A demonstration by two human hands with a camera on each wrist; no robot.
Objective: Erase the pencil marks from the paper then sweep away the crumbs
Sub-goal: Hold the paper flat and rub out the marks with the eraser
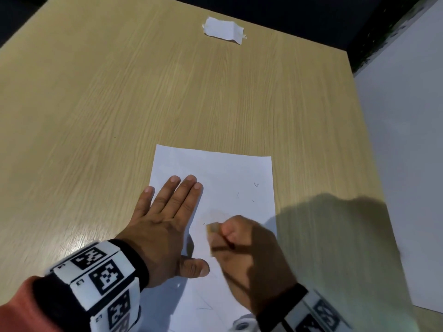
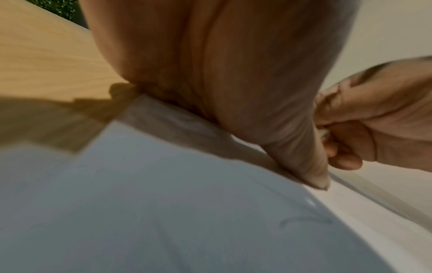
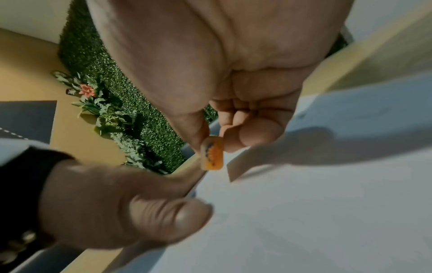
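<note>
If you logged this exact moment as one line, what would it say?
step: erasing | left hand: flat on paper | right hand: pinches eraser on paper | marks: some remain | table: wood

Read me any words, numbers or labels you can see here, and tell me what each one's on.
"3": left wristband, beside a square marker.
Other small digits on that wristband: too blurred to read.
Right wristband markings: blurred.
Purple print on the orange eraser: unreadable.
Marks on the paper: only squiggles.

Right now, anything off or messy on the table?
Mostly normal. A crumpled paper scrap lies alone at the table's far edge. Dark eraser crumbs dot the sheet. Left hand presses it flat; right hand pinches the eraser.
</note>
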